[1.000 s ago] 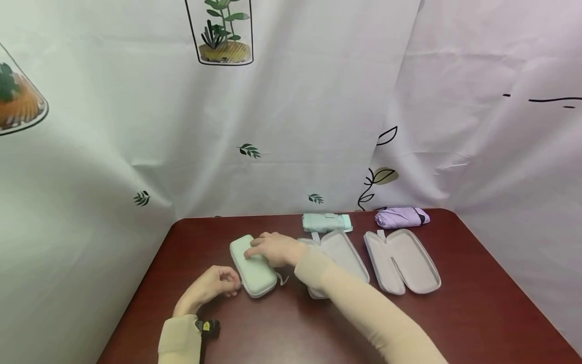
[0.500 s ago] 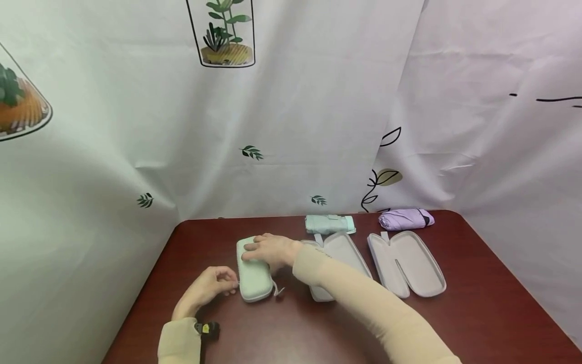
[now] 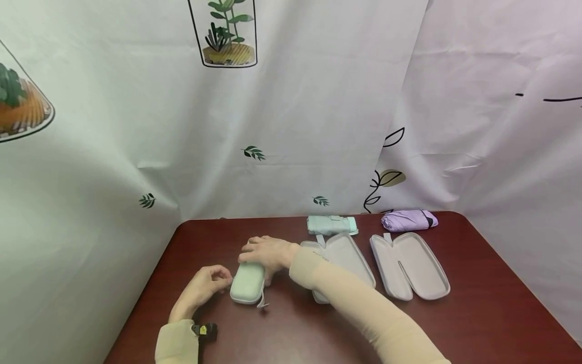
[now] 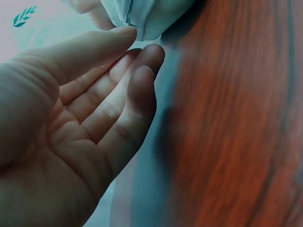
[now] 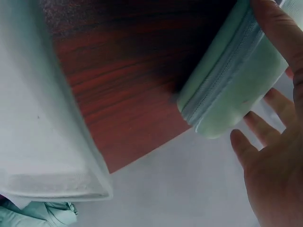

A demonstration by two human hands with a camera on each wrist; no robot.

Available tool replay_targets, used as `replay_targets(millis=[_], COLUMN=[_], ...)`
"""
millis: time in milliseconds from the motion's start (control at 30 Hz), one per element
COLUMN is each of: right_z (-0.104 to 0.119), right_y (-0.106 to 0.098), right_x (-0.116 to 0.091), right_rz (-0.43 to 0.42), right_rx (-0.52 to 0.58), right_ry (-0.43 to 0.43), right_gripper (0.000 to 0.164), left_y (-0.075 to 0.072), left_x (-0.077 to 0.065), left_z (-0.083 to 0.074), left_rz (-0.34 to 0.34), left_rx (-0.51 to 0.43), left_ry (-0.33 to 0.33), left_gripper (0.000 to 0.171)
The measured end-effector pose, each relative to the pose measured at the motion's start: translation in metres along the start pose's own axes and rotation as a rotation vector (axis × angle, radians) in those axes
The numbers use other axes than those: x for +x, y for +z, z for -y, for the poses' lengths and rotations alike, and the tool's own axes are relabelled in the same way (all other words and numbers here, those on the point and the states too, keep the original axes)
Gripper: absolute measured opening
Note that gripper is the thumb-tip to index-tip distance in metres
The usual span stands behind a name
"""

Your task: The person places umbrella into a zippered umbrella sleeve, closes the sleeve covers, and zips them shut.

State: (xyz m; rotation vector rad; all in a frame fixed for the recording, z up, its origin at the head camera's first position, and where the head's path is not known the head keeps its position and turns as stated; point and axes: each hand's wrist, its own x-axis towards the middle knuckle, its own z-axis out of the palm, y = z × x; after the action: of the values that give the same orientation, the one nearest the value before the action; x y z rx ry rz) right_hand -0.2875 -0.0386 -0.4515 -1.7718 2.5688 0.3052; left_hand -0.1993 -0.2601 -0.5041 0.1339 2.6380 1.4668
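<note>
On the bench (image 3: 291, 331), left of open cases (image 3: 423, 268): green case (image 3: 247, 284).
Right hand (image 3: 265, 253): we are gripping it.
Left hand (image 3: 206, 283): we are pinching its zipper pull (image 4: 127, 22).
Marks (image 3: 321, 255) near right cuff (image 3: 309, 268): illegible.

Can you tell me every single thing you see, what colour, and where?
table: 1, red-brown, in front
hanging cloth: pieces unclear, white with plant drawings, behind
open cases: 2, pale grey inside, table's middle and right
closed case: 1, pale green, left of them
strap: 1, whitish, closed case's near end
mint bundle: 1, pale mint, table's back edge
purple bundle: 1, light purple, same edge, further right
wrist gadget: 1, black and yellow, left wrist
sleeves: 2, cream, both arms
left hand: 1, thumb at the zip
right hand: 1, holding the closed case
</note>
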Motion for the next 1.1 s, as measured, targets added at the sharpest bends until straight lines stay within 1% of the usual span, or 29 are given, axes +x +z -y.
replay_targets(millis=[167,300,400,533,633,733,967,1100], right_z=[-0.001,-0.001,-0.001,0.003,0.005,0.008,0.01,0.016], right_y=[0.003,0.004,0.005,0.005,0.004,0.002,0.002,0.003], right_x=[0.001,0.001,0.001,0.0,0.001,0.001,-0.002,0.001], right_rz=[-0.026,-0.054,-0.076,-0.078,-0.075,-0.077,-0.088,-0.101], right_rx=[0.059,0.101,0.13,0.173,0.196,0.214,0.283,0.288], right_ry=[0.047,0.102,0.157,0.233,0.272,0.305,0.411,0.45], right_gripper=[0.083,0.082,0.08,0.078,0.076,0.075,0.07,0.07], left_y=[-0.002,-0.006,-0.009,-0.012,-0.014,-0.016,-0.023,-0.024], left_x=[0.0,-0.002,-0.004,-0.007,-0.008,-0.01,-0.015,-0.017], left_z=[0.001,-0.001,0.0,0.002,0.004,0.007,0.016,0.016], left_rz=[-0.036,-0.076,-0.09,-0.109,-0.115,-0.106,-0.079,-0.07], left_rx=[0.018,0.02,0.01,-0.009,-0.022,-0.028,-0.05,-0.042], left_ry=[-0.006,-0.028,-0.039,-0.062,-0.075,-0.081,-0.13,-0.129], left_gripper=[0.005,0.005,0.005,0.004,0.004,0.006,0.012,0.014])
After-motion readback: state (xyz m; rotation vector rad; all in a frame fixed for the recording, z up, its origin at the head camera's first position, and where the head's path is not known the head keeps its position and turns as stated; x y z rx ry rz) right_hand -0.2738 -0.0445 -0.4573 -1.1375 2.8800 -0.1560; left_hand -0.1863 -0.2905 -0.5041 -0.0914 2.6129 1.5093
